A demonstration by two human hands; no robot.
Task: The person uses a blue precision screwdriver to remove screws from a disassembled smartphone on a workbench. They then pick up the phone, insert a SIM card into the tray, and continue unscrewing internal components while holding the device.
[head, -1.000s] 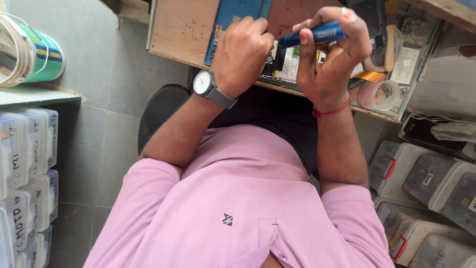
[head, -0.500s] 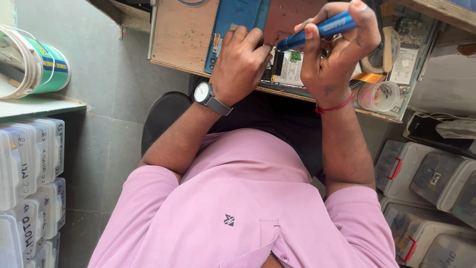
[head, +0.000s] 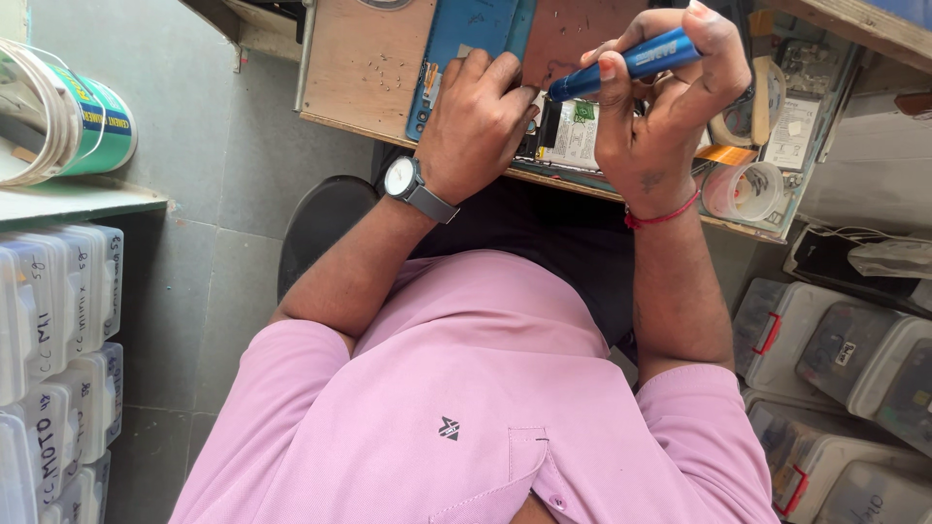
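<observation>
My left hand (head: 476, 116), with a grey watch on its wrist, presses flat on an opened phone (head: 573, 136) that lies at the near edge of the wooden workbench (head: 359, 68). My right hand (head: 660, 116), a red thread around its wrist, grips a blue screwdriver (head: 631, 60). The screwdriver slants down to the left, and its tip ends at the phone's inside, right beside my left fingers. A blue mat (head: 466, 29) lies under my left fingertips. Small screws are scattered on the bench to the left of the mat.
A tape roll (head: 743, 189) and small parts lie at the bench's right end. A white and green bucket (head: 68, 121) stands on a shelf at left, above stacked plastic boxes (head: 58, 320). More lidded boxes (head: 845, 359) sit at right. A black stool (head: 325, 223) is below me.
The screwdriver's back end rose and then lowered a little in my right hand, with its tip still at the phone. My left hand stayed pressed on the phone.
</observation>
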